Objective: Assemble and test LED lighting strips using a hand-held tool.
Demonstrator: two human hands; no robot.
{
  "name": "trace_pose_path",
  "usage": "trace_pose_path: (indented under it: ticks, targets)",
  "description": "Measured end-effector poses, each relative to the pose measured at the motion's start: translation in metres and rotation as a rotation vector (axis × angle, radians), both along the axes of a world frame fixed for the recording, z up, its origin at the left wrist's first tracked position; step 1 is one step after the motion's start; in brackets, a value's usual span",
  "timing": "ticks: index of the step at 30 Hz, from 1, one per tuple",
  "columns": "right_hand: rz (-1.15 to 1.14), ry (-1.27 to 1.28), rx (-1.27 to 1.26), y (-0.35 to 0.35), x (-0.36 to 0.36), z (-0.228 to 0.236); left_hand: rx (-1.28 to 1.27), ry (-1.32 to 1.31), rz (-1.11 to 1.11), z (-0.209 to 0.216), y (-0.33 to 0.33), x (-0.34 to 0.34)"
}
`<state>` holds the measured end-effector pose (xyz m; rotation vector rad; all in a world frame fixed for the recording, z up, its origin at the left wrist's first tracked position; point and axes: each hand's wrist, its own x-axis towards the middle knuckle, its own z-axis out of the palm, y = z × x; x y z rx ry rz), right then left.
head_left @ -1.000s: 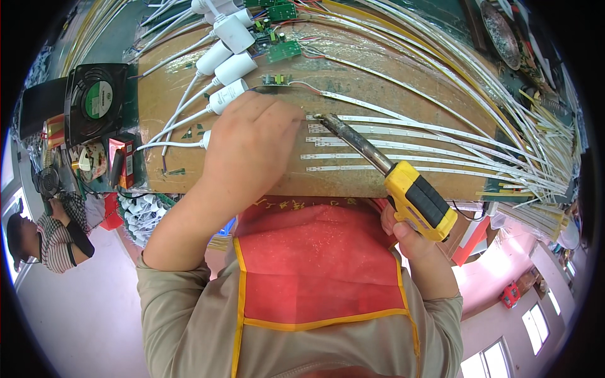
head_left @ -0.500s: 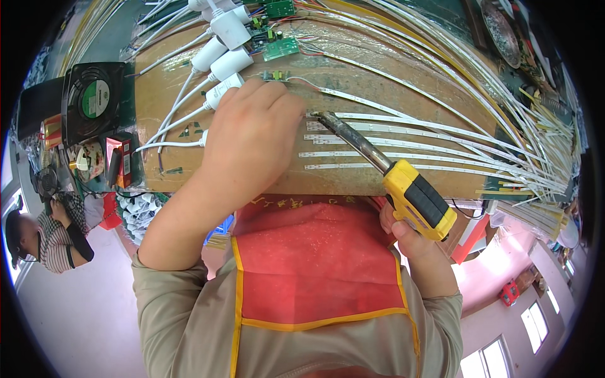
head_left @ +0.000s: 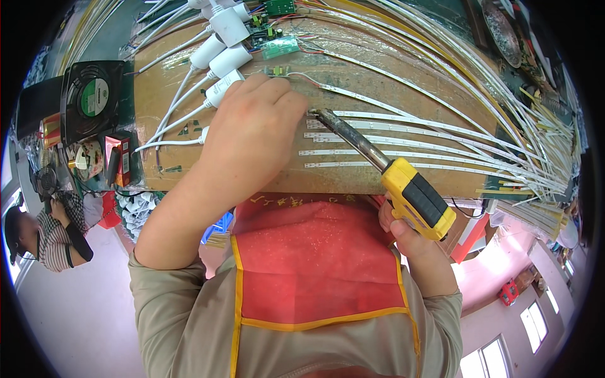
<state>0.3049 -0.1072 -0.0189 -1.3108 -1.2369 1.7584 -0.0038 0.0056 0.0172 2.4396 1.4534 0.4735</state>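
Note:
My left hand (head_left: 255,129) is closed, its back toward me, over the middle of the board. What its fingertips hold is hidden beneath it. A soldering iron (head_left: 419,198) with a yellow and black handle is in my right hand (head_left: 403,233), near the table's front edge. Its dark metal tip lies at the end of the top white LED strip (head_left: 365,116) in a row, just right of my left fingers. Several more LED strips (head_left: 391,153) lie below it. Beyond my left knuckles are a white plastic housing (head_left: 222,88) with a cable and a small circuit board (head_left: 277,71).
More white housings (head_left: 230,62) and green circuit boards (head_left: 280,47) sit at the back. A black fan (head_left: 94,97) and a small red box (head_left: 118,160) stand on the left. Bundled strips (head_left: 548,157) fill the right side. Another person (head_left: 60,233) is at the far left.
My left hand has shifted slightly left, away from the iron's tip, which shows a little more of the area between them. The iron and my right hand have barely moved.

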Motion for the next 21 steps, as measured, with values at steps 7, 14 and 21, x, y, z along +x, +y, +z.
trace_pose_path:
  ticks: [7, 14, 21]
  targets:
    - [0.014, -0.056, 0.073, -0.0050, 0.0015, -0.0055, -0.009, 0.008, -0.031, 0.0025, 0.0029, 0.0005]
    - [-0.001, 0.112, 0.039, -0.0020, 0.0020, -0.0058, -0.014, 0.004, -0.039, 0.0031, 0.0036, 0.0002]
    - [-0.028, 0.216, -0.016, -0.0035, 0.0017, -0.0063, -0.003, -0.005, -0.037, 0.0034, 0.0040, 0.0007]
